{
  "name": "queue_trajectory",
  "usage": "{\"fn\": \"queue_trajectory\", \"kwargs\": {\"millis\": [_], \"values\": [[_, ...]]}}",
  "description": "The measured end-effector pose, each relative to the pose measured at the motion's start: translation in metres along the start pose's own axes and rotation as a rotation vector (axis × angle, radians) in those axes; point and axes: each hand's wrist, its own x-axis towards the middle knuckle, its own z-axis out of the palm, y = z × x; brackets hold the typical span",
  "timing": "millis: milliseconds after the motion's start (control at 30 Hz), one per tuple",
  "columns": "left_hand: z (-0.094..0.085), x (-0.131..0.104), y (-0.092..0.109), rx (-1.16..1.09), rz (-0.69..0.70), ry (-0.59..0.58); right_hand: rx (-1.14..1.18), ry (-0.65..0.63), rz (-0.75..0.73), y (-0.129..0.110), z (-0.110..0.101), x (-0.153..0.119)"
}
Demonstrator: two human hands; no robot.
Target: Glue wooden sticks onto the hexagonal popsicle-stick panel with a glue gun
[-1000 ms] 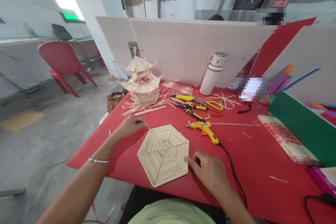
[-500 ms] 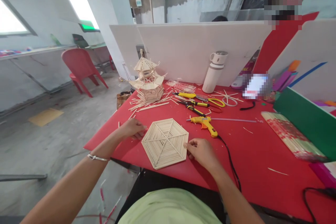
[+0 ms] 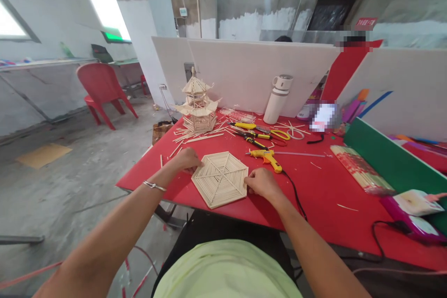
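Note:
A flat hexagonal panel of thin wooden sticks, with spokes crossing at its middle, lies near the front edge of the red table. The fingers of my right hand pinch its right edge. At the panel's upper left edge is my left hand, its fingers curled and closed against the rim. Behind the panel stands a small stick pagoda with two tiers of roof. A yellow glue gun rests to the right of the panel, with a clear glue stick in its back.
Pliers, a yellow cutter and yellow-handled scissors lie behind the glue gun. Loose sticks surround the pagoda. A white thermos stands by the white partition. A bag of sticks lies on the right.
My left hand has come in from beside the panel to its upper left edge. My right hand stays at the right edge. The camera view has shifted slightly.

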Motion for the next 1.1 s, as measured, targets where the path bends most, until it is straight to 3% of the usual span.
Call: {"fn": "queue_trajectory", "kwargs": {"millis": [233, 467, 667, 867, 933, 1000, 1100], "values": [[-0.002, -0.013, -0.015, -0.152, -0.011, -0.068, -0.127, 0.025, -0.021, 0.002, -0.005, 0.008], [-0.010, -0.072, -0.035, -0.407, 0.008, -0.100, -0.371, 0.035, -0.184, -0.040, -0.036, 0.050], [0.015, -0.111, -0.048, -0.783, -0.056, -0.331, -0.596, -0.074, -0.331, -0.089, -0.031, 0.099], [0.038, -0.109, -0.053, -0.874, -0.104, -0.429, -0.716, -0.139, -0.446, -0.104, -0.011, 0.117], [0.032, -0.108, -0.051, -0.731, -0.089, -0.475, -0.708, -0.148, -0.476, -0.103, -0.016, 0.119], [0.014, -0.107, -0.047, -0.512, -0.003, -0.496, -0.676, -0.134, -0.499, -0.100, -0.031, 0.125], [-0.029, -0.095, -0.036, -0.323, 0.203, -0.293, -0.601, -0.081, -0.521, -0.096, -0.063, 0.138]]}}
